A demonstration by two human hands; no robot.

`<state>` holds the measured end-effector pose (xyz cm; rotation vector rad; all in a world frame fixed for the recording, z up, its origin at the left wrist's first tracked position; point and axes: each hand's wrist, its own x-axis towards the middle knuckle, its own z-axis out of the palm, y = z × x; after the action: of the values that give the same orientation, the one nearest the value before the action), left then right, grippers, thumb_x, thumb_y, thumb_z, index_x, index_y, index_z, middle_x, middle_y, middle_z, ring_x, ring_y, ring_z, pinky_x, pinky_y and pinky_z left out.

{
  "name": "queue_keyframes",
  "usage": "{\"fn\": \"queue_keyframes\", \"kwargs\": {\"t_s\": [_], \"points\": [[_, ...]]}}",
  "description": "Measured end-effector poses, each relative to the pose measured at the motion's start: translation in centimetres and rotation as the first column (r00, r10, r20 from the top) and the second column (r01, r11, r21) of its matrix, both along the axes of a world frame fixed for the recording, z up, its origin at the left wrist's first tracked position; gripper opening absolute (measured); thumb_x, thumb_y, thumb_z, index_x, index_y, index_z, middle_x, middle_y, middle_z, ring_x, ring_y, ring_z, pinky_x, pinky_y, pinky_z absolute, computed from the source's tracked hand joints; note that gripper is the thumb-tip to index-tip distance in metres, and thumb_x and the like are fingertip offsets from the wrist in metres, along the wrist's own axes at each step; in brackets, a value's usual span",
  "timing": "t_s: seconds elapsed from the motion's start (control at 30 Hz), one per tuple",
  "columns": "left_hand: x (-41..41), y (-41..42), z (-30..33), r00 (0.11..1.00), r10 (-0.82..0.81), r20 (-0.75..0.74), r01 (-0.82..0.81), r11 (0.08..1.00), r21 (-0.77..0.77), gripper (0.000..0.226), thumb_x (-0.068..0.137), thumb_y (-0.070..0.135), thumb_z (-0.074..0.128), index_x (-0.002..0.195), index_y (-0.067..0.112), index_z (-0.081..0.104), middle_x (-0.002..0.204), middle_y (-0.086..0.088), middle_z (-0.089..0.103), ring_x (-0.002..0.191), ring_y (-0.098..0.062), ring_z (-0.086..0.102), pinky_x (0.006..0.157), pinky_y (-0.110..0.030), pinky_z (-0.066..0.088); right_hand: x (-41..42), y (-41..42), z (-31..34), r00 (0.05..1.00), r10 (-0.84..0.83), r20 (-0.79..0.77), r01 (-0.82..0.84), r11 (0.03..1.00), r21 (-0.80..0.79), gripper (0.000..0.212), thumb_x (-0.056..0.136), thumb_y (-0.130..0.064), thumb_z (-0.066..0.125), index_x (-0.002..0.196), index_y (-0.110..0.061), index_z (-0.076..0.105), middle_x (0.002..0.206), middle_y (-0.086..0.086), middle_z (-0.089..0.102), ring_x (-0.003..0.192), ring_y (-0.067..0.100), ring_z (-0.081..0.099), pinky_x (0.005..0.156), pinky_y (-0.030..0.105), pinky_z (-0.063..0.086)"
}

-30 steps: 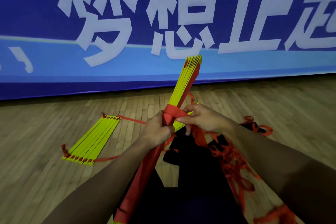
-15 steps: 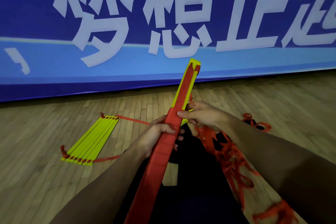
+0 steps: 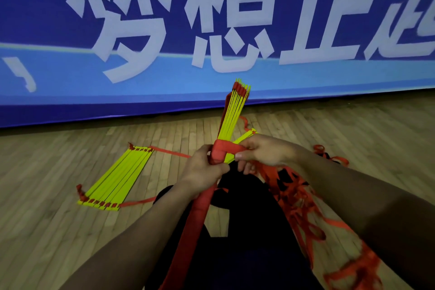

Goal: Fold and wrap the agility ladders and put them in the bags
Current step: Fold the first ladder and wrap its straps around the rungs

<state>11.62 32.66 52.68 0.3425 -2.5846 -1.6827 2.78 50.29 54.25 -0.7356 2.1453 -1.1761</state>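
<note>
The left hand is gripping a bundle of yellow ladder rungs at its middle, fingers curled round the red webbing strap wound there, while the bundle is tilting up and away toward the blue banner. The right hand is pinching the strap just beside the bundle, apparently between thumb and forefinger, though motion blur is softening the detail. A second folded agility ladder is lying flat on the wooden floor to the left, and loose red webbing is trailing over the dark lap and floor on the right.
</note>
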Motion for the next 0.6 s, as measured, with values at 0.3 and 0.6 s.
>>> {"fn": "queue_keyframes", "kwargs": {"t_s": [0.3,0.6], "points": [[0.7,-0.4,0.6,0.946,-0.320,0.042,0.229,0.758,0.611,0.052,0.073,0.017,0.069,0.123,0.005,0.058,0.105,-0.026,0.067,0.076,-0.035,0.066,0.067,-0.038,0.054,1.0,-0.5,1.6,0.989,0.009,0.147,0.020,0.980,-0.197,0.032,0.091,-0.033,0.060,0.087,-0.001,0.058,0.054,0.000,0.059,0.041,0.009,0.054,0.044,0.019,0.043],[0.8,-0.8,-1.7,0.997,-0.078,-0.029,0.068,0.963,-0.263,0.092,0.065,0.019,0.083,0.142,0.029,0.034,0.102,0.002,0.067,0.091,-0.019,0.067,0.083,-0.037,0.056,-0.2,-0.5,1.3,0.985,-0.013,-0.172,0.026,0.997,0.075,0.032,0.088,-0.036,0.072,0.079,-0.007,0.061,0.049,0.001,0.059,0.039,0.017,0.052,0.041,0.023,0.039]]}}
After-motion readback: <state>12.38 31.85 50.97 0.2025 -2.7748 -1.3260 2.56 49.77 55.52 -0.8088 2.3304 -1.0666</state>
